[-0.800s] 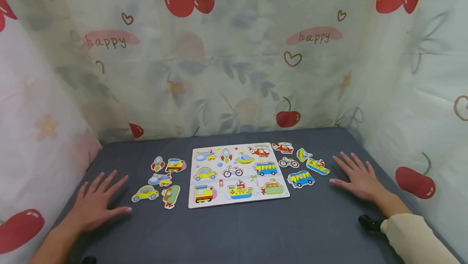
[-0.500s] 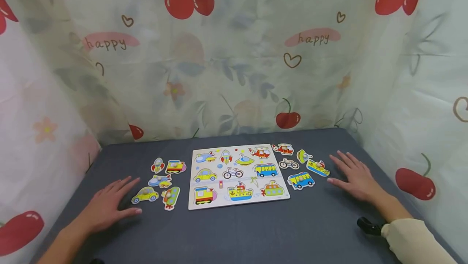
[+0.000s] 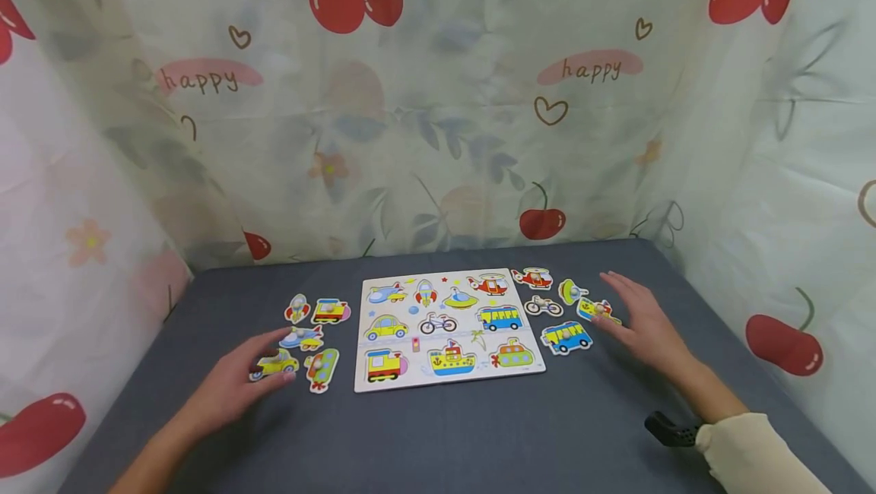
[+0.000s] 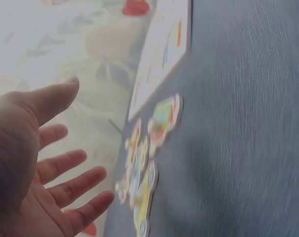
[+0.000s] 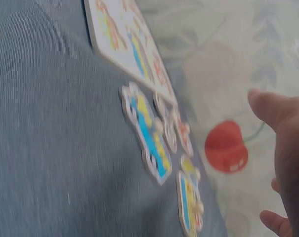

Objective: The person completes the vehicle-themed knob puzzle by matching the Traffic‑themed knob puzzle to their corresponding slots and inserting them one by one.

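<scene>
In the head view my left hand (image 3: pixel 229 384) hovers over the yellow car piece (image 3: pixel 279 363), partly covering it. Its fingers are loosely extended and hold nothing; the left wrist view shows them apart from the pieces. Near it lie a green submarine piece (image 3: pixel 322 369) and an airplane piece (image 3: pixel 301 338). On the other side my right hand (image 3: pixel 646 327), fingers relaxed, hangs above the boat piece (image 3: pixel 594 308) and hides part of it. The blue bus piece (image 3: pixel 566 337) lies beside that hand. Between both hands rests the puzzle board (image 3: pixel 417 372) with printed vehicles.
Left of the board lie a rocket piece (image 3: pixel 297 309) and a train piece (image 3: pixel 331 311). At right are a helicopter piece (image 3: pixel 534 278), a bicycle piece (image 3: pixel 544 307) and a flying saucer piece (image 3: pixel 569 291). A patterned curtain (image 3: pixel 445 137) encloses the dark cloth-covered table (image 3: pixel 452 441).
My left hand has moved right, from beside the left pieces to over the car piece. My right hand has come left over the boat piece. The pieces and board have not moved.
</scene>
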Motion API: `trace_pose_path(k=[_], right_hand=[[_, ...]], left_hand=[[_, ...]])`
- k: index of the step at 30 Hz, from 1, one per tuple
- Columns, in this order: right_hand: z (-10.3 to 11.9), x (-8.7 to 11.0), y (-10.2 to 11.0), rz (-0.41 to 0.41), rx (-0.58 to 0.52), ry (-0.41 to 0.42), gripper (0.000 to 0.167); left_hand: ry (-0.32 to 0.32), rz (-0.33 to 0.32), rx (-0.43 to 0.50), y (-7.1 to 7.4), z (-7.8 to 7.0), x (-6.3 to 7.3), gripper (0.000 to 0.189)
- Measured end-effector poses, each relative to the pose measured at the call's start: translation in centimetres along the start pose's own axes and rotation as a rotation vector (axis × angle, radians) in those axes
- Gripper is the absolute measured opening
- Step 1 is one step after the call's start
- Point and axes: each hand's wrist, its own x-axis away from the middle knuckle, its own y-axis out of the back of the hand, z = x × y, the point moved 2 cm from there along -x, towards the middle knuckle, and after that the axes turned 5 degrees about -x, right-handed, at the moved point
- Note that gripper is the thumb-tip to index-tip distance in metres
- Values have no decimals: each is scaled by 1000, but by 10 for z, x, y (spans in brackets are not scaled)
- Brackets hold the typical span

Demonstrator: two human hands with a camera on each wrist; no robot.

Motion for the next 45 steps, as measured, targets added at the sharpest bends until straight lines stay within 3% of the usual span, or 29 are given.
trace_pose_path(k=[9,16,21,25,30,37,45], right_hand=[[24,-8,-18,-94,-69,-37,66],[24,-18,-37,-144,-124,-62,59],[22,-26,-51,-141,-175,-121,56],[20,-32,-60,-140,-199,-166,55],[16,-40,-70,-117,-210,-202,55],[11,-50,-82,-42,-198,-248,53],[4,-57,-91,5,-123,-307,52]], left_hand=[[202,0,306,-15,-26,-1,64],[207,-24,518,-33,-41,-4,58],[251,-5,593,-50,-48,-6,58],[294,5,593,-64,-53,-9,58],[295,-12,535,-80,-58,-13,59],[248,-6,339,-100,-58,-17,67],[190,-9,156,-105,-59,-23,69]])
